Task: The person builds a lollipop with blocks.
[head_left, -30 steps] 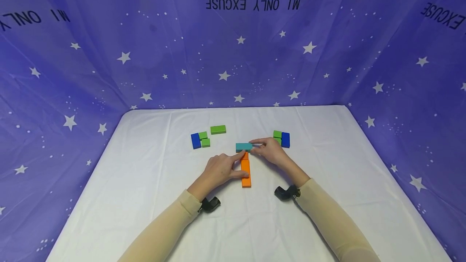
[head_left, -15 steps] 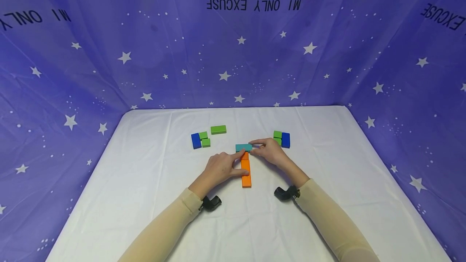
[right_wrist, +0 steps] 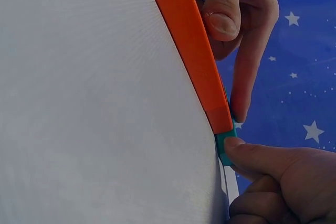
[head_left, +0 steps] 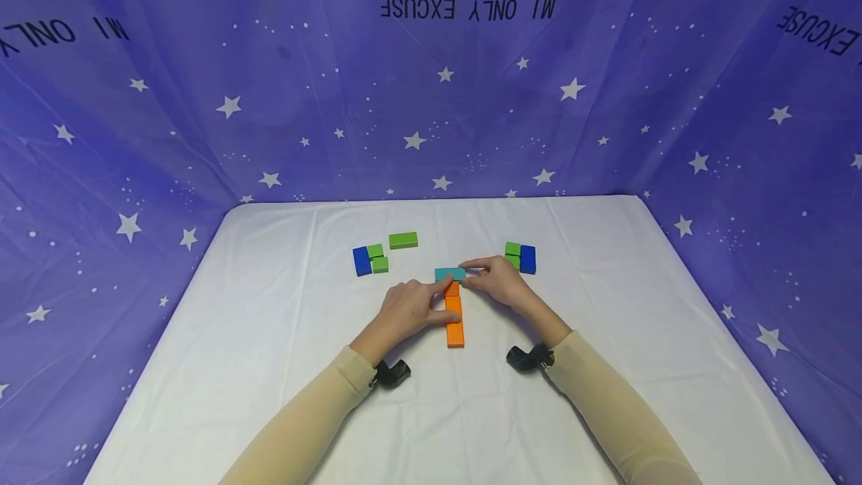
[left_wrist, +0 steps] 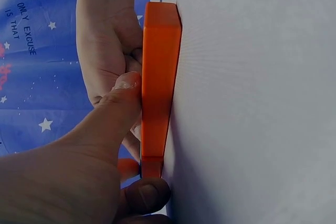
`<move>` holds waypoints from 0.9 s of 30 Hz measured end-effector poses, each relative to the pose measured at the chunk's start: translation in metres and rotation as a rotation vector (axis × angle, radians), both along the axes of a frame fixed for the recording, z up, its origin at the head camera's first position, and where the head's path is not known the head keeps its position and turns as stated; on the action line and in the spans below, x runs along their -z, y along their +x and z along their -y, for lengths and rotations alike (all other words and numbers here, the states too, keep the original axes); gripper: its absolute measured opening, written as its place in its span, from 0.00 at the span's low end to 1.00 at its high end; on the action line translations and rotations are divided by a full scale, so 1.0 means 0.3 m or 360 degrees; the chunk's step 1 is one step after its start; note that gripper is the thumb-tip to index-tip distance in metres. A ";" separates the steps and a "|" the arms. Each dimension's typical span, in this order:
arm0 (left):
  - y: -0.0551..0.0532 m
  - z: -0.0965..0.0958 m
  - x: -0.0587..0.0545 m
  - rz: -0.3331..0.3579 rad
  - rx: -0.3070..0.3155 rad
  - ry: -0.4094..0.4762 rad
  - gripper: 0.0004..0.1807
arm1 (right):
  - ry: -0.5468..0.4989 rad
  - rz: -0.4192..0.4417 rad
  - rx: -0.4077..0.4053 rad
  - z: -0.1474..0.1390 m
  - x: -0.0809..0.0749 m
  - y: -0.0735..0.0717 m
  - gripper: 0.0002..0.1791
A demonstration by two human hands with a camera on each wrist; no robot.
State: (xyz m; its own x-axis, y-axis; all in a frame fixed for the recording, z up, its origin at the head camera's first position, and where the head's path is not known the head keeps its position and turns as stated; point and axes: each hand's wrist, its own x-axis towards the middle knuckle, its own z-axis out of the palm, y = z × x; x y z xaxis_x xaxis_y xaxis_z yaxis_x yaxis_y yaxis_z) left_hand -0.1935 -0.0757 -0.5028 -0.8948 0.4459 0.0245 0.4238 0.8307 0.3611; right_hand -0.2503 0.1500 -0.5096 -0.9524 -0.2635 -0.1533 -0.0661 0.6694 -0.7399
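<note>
A teal block (head_left: pixel 443 273) lies crosswise on the white table, at the far end of a small orange block (head_left: pixel 453 290). Nearer the person, a long orange block (head_left: pixel 455 331) continues that line. My left hand (head_left: pixel 409 311) touches the row: its thumb lies on top of the long orange block, and its extended index finger reaches the teal block. My right hand (head_left: pixel 500 279) pinches the teal block's right end. In the right wrist view its thumb presses the near face of the teal block (right_wrist: pixel 221 150); the opposing index finger is hidden there.
Left of centre lie a blue block (head_left: pixel 362 261) and two small green blocks (head_left: pixel 380 265), with a longer green block (head_left: pixel 403 240) behind. Another blue block (head_left: pixel 528 260) with two green blocks (head_left: pixel 513 249) sits behind the right hand. A purple star-patterned curtain (head_left: pixel 377 111) surrounds the table.
The teal block's far edge has shifted slightly toward the person. My left thumb has slid a little farther along the long orange block. The right hand stays almost in place.
</note>
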 end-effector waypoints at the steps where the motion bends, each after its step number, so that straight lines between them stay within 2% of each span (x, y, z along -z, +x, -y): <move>1: -0.001 0.000 0.000 0.0001 -0.0001 -0.0002 0.48 | 0.0001 0.0002 -0.0002 0.000 -0.001 0.001 0.22; 27: -0.003 -0.009 -0.008 0.0005 -0.0009 0.0000 0.47 | 0.0026 -0.0044 -0.0033 -0.001 0.000 0.009 0.22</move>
